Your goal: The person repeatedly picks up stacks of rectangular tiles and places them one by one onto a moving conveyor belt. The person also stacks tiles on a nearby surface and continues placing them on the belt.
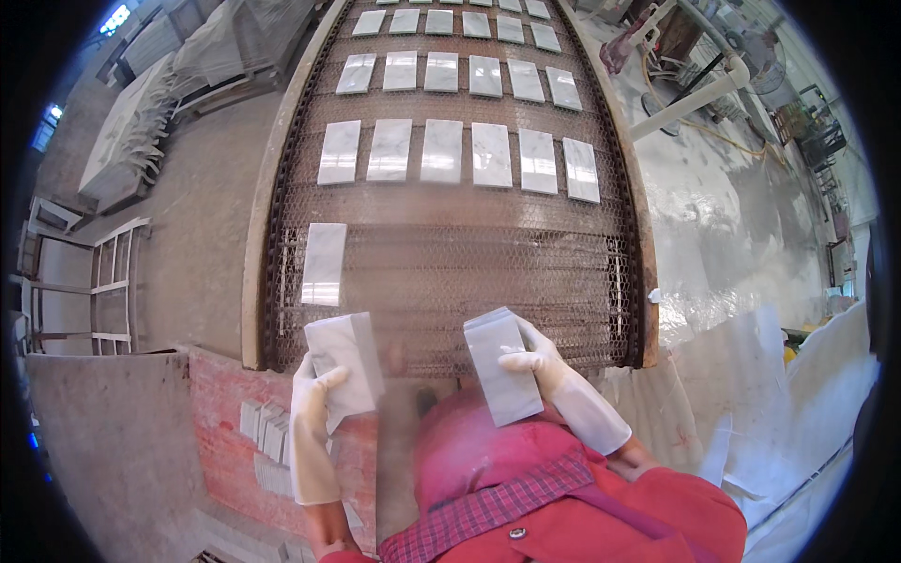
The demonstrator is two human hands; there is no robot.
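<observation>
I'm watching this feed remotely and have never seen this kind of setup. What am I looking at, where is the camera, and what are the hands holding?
There is no robot here: a person works with two hands in long white gloves. The single picture comes from a wide fisheye camera on the person's head, looking down, so straight edges bend near the rim. Ahead runs a wire-mesh conveyor belt carrying rows of flat white marble-like tiles; one single tile lies alone on the near left part of the belt. The left hand grips a small stack of tiles, and the right hand grips another tile stack, both held near the belt's close end. More tiles are piled low on the left. The floor to the right looks wet.
</observation>
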